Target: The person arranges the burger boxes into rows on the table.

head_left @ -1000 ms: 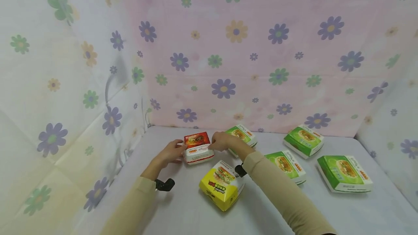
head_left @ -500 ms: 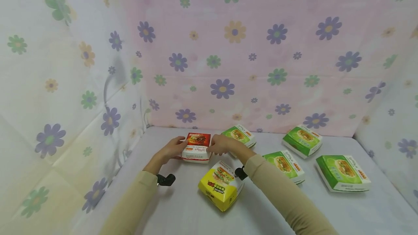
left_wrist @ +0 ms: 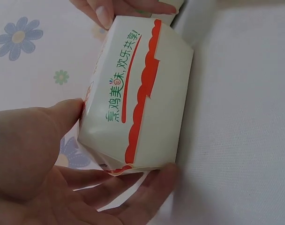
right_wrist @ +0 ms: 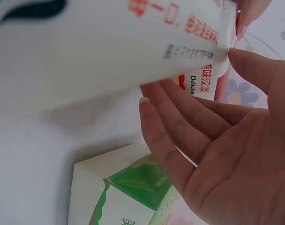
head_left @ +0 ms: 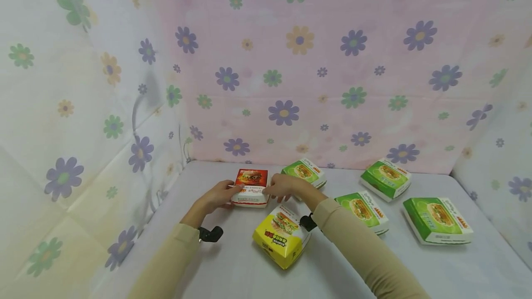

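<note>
A red and white burger box (head_left: 251, 177) sits on the table near the back wall, its printed lid closed. At its left end my left hand (head_left: 218, 196) grips it, the thumb on the lid edge and the other fingers along the lower side (left_wrist: 133, 93). From the opposite end, my right hand (head_left: 283, 186) holds the box's corner with the thumb at the lid edge; its remaining fingers are loosely bent beside the box (right_wrist: 195, 86). A yellow and white burger box (head_left: 279, 236) lies just in front, partly blocking the right wrist view.
Right of the hands stand several green and white burger boxes: one close behind my right hand (head_left: 305, 172), one beside my right forearm (head_left: 361, 211), others farther right (head_left: 386, 179) (head_left: 437, 220). Flowered cloth walls (head_left: 324, 82) enclose the white table (head_left: 232, 262) at the back and sides.
The red box has turned slightly and now sits squarer to the back wall. My left thumb has shifted onto the lid's front part; the right hand has moved little. Other boxes stay put.
</note>
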Action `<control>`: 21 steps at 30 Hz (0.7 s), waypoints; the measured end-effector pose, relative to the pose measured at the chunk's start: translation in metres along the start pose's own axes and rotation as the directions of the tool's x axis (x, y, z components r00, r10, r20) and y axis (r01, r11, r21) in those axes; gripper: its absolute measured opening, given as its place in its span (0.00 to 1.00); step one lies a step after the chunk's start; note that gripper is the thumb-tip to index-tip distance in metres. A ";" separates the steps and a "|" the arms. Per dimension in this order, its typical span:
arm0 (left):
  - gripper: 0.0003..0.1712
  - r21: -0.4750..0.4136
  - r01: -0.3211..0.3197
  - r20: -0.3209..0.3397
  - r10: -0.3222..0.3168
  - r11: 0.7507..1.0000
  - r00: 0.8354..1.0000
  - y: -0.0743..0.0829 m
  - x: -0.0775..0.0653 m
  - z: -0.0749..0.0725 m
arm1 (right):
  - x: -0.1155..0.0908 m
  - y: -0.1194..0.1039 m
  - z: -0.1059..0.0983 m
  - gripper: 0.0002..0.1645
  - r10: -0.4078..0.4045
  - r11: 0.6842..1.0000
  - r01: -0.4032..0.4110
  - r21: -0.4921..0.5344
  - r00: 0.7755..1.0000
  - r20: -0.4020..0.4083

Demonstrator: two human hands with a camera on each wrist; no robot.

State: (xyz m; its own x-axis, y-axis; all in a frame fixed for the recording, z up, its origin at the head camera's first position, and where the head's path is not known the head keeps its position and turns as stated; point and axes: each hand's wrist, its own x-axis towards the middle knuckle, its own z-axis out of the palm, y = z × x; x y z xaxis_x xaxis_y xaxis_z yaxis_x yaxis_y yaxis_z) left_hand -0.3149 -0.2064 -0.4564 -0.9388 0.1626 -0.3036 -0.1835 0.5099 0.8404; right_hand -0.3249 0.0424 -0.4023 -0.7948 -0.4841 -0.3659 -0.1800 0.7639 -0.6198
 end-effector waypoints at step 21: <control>0.42 -0.036 -0.095 0.002 0.096 0.995 0.995 0.026 0.043 -0.018 | 0.021 0.005 -0.014 0.20 0.020 0.984 0.003 0.177 0.991 -0.130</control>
State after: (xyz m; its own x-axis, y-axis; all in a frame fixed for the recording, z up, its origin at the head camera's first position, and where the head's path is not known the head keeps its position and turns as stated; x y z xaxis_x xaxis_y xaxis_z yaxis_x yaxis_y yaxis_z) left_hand -0.3656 -0.2009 -0.4393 -0.9514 0.2123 -0.2229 -0.1035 0.4613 0.8812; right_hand -0.3505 0.0417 -0.4034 -0.8668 -0.4092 -0.2849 -0.0774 0.6748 -0.7340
